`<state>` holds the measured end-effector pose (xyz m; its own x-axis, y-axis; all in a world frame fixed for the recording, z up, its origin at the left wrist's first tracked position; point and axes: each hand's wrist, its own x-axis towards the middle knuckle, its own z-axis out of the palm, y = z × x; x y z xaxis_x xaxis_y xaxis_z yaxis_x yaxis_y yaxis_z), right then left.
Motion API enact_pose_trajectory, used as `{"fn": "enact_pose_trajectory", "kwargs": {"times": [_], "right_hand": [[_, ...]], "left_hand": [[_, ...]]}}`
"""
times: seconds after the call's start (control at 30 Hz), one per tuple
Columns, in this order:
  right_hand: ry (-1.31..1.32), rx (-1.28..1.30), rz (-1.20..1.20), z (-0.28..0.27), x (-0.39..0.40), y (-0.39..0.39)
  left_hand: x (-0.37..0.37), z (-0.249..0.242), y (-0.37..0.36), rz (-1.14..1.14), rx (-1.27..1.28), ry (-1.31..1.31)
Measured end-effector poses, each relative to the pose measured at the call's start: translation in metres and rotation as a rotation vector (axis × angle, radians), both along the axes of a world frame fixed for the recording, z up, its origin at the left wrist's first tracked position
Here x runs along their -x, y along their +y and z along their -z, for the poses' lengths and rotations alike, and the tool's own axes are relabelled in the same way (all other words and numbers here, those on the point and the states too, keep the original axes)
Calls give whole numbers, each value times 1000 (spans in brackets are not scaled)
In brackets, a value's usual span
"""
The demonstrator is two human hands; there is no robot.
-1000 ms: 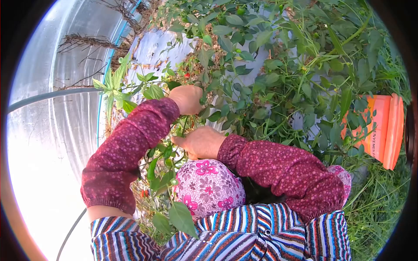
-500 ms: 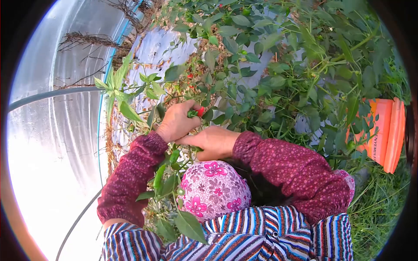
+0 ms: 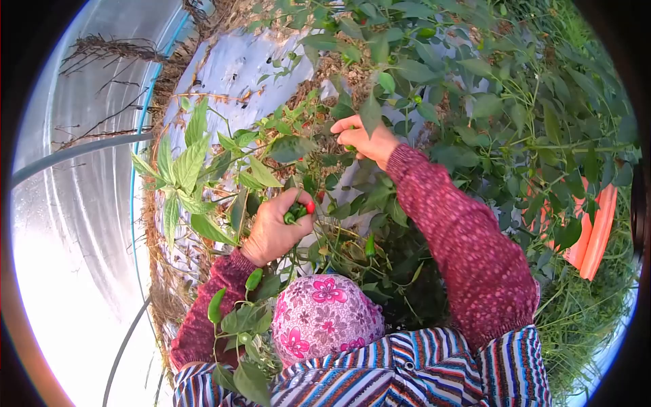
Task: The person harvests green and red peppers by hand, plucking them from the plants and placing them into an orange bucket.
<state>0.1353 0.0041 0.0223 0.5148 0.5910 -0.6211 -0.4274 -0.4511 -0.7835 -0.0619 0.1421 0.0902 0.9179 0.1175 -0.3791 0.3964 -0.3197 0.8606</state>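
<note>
My left hand [image 3: 279,227] is closed around several chili peppers [image 3: 296,214], green ones and a red tip that poke out past the thumb and fingers. It is low among the stems, beside a leafy shoot. Farther forward and to the right, my right hand [image 3: 369,141] has its fingers curled in among the pepper leaves. A small bit of green shows between them, too hidden to name, and a leaf hangs in front of the hand. Green peppers [image 3: 215,306] hang on the plant by my left forearm, and another green pepper [image 3: 369,245] hangs right of my left hand.
Pepper plants [image 3: 468,129] crowd the front and right. Pale plastic sheeting [image 3: 234,74] covers the soil. A clear plastic wall [image 3: 81,224] with a grey pipe [image 3: 88,154] stands left. An orange container [image 3: 597,230] sits in grass at right. Pink floral cloth [image 3: 325,315] shows below my hands.
My right hand has left my left hand and reached forward and right into the leaves. My left hand has moved slightly down and keeps hold of the peppers. The view has shifted a little.
</note>
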Motion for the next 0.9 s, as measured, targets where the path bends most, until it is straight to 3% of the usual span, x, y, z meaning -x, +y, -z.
{"fn": "enact_pose_trajectory", "kwargs": {"times": [0.1,0.17,0.2,0.33,0.37,0.43,0.47,0.5,0.57,0.63,0.7,0.77,0.83,0.9], "right_hand": [[4,122,-154,37,-10,14],[-376,209,-229,37,-4,15],[-379,208,-233,35,-7,21],[-434,403,-647,16,-22,45],[-420,405,-647,41,-22,47],[-692,209,-436,94,-17,40],[-647,295,-495,48,-19,34],[-639,299,-499,44,-24,31],[-970,390,-613,44,-34,23],[-910,373,-625,-3,-43,15],[-812,343,-814,-21,-54,12],[-706,245,-744,-26,-58,9],[-292,214,-782,-40,-61,7],[-230,161,-757,-41,-56,-6]], "left_hand": [[1,5,-15,6,32,22],[0,3,-28,40,67,49],[0,5,-33,39,57,29],[8,20,-40,43,-1,-66],[9,21,-41,46,5,-54],[10,20,-43,67,29,-48],[10,20,-42,53,55,-32],[10,19,-41,52,62,-25],[10,19,-37,51,51,38],[8,17,-35,34,68,31],[5,15,-32,-8,165,102],[1,13,-29,19,147,93],[-2,12,-26,44,122,81],[-3,13,-24,48,116,72]]}}
